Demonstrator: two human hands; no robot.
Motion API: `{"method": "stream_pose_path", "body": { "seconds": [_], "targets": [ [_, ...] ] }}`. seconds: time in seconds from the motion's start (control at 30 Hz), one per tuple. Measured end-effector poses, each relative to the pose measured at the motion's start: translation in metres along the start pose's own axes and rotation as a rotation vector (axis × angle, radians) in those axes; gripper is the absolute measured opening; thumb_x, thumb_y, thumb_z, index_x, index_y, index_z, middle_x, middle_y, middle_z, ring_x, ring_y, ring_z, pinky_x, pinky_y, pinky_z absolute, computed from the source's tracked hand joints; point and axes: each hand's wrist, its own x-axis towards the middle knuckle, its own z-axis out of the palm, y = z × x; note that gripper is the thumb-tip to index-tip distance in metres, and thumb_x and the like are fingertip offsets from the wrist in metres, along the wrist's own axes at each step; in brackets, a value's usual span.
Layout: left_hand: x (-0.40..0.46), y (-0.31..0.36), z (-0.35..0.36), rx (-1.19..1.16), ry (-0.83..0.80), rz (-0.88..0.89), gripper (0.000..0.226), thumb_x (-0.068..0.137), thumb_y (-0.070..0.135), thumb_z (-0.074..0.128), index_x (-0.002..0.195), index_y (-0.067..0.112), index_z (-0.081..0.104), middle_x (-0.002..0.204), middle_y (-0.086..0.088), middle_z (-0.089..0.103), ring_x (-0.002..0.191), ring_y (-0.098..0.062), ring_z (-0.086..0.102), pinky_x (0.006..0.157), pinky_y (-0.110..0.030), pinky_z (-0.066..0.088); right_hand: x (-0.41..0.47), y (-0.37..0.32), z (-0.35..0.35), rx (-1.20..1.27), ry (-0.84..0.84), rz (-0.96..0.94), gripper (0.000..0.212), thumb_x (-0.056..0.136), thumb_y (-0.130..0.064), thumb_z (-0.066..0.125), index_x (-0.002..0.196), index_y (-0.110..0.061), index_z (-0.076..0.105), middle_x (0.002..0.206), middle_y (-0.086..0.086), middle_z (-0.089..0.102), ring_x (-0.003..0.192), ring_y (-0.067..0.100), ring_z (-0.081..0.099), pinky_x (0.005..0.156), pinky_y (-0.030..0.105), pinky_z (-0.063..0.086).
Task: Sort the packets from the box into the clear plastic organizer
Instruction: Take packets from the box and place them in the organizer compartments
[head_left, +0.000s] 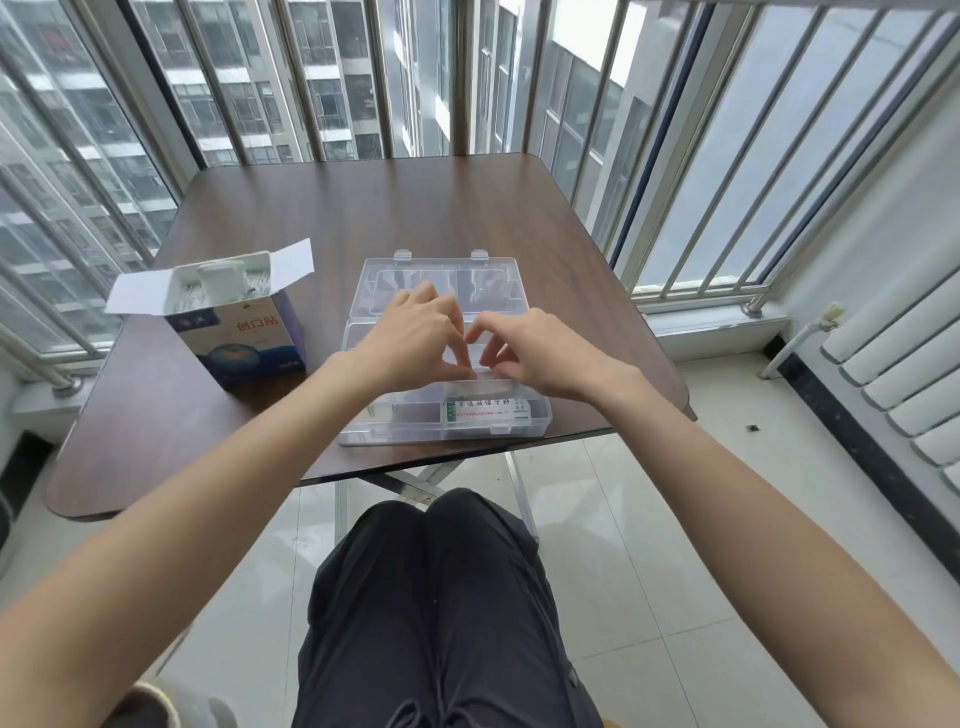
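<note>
Clear organizer (535, 415) sits lid-open at the table's (322, 208) near edge — one printed packet (488, 409) in its front compartment. Left hand (415, 340) and right hand (540, 351) meet over the middle compartments, fingers curled, pinching something small — can't tell what. Box (244, 332) stands open, left of it.

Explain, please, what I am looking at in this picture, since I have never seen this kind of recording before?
There is no machine here: a person wears a camera on the head, looking down at their own arms and lap. On the brown table stand an opened box with packets showing at the top, and a clear plastic organizer with its lid open. A labelled packet already lies in a front compartment. The left hand and right hand meet over the organizer, fingers curled around something small I cannot make out.
</note>
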Motion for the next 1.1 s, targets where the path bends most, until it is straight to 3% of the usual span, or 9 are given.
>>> {"method": "stream_pose_path", "body": {
  "seconds": [0.1, 0.2, 0.27, 0.47, 0.8, 0.9, 1.1],
  "targets": [
    [0.003, 0.001, -0.001, -0.026, -0.01, -0.003, 0.025, 0.078, 0.051, 0.065, 0.093, 0.033, 0.074, 0.112, 0.006, 0.054, 0.104, -0.017, 0.038, 0.091, -0.031, 0.033, -0.004, 0.0, -0.006, -0.085, 0.174, -0.032, 0.022, 0.086, -0.008, 0.061, 0.105, -0.018, 0.061, 0.093, -0.003, 0.071, 0.084, 0.016, 0.065, 0.079, 0.034, 0.052],
    [0.004, 0.002, 0.0, -0.012, 0.004, 0.005, 0.024, 0.078, 0.05, 0.066, 0.092, 0.032, 0.074, 0.11, 0.006, 0.056, 0.103, -0.017, 0.04, 0.091, -0.032, 0.034, -0.011, 0.004, -0.018, -0.343, 0.31, -0.027, 0.011, 0.09, -0.027, 0.06, 0.094, -0.024, 0.07, 0.093, -0.007, 0.066, 0.089, 0.015, 0.049, 0.069, 0.025, 0.037],
    [0.004, 0.001, 0.0, 0.009, -0.003, 0.012, 0.026, 0.08, 0.051, 0.064, 0.095, 0.032, 0.074, 0.11, 0.007, 0.055, 0.104, -0.016, 0.04, 0.092, -0.032, 0.035, -0.012, 0.006, -0.021, -0.419, 0.242, 0.014, 0.015, 0.088, -0.036, 0.062, 0.094, -0.028, 0.072, 0.098, -0.005, 0.059, 0.095, 0.016, 0.044, 0.071, 0.024, 0.031],
    [0.005, 0.001, 0.001, 0.004, -0.033, 0.047, 0.023, 0.083, 0.049, 0.062, 0.098, 0.035, 0.072, 0.113, 0.005, 0.053, 0.106, -0.016, 0.038, 0.092, -0.031, 0.033, 0.0, 0.002, -0.007, -0.463, 0.065, 0.16, 0.028, 0.083, -0.051, 0.064, 0.099, -0.03, 0.072, 0.107, 0.005, 0.05, 0.108, 0.025, 0.04, 0.086, 0.031, 0.036],
    [0.006, 0.003, 0.001, 0.035, 0.009, 0.069, 0.022, 0.083, 0.049, 0.062, 0.094, 0.033, 0.073, 0.113, 0.006, 0.056, 0.107, -0.016, 0.042, 0.088, -0.028, 0.033, 0.005, -0.001, -0.005, -0.578, 0.081, 0.079, 0.026, 0.082, -0.05, 0.064, 0.097, -0.031, 0.073, 0.108, -0.001, 0.051, 0.107, 0.023, 0.04, 0.086, 0.031, 0.033],
    [0.004, 0.0, 0.002, 0.019, 0.009, 0.064, 0.026, 0.086, 0.049, 0.059, 0.097, 0.03, 0.073, 0.113, 0.007, 0.056, 0.107, -0.017, 0.042, 0.09, -0.03, 0.035, 0.003, 0.001, -0.01, -0.516, 0.081, 0.089, 0.029, 0.082, -0.05, 0.064, 0.098, -0.028, 0.074, 0.108, -0.001, 0.053, 0.106, 0.022, 0.041, 0.084, 0.03, 0.032],
    [-0.021, -0.012, -0.01, -0.09, 0.253, 0.138, 0.022, 0.089, 0.035, 0.061, 0.087, 0.017, 0.074, 0.099, 0.001, 0.064, 0.093, -0.019, 0.052, 0.078, -0.039, 0.048, -0.01, 0.002, -0.031, -0.334, 0.119, 0.02, 0.019, 0.089, -0.037, 0.06, 0.1, -0.027, 0.071, 0.112, -0.002, 0.057, 0.102, 0.02, 0.045, 0.09, 0.031, 0.037]
  ]
}}
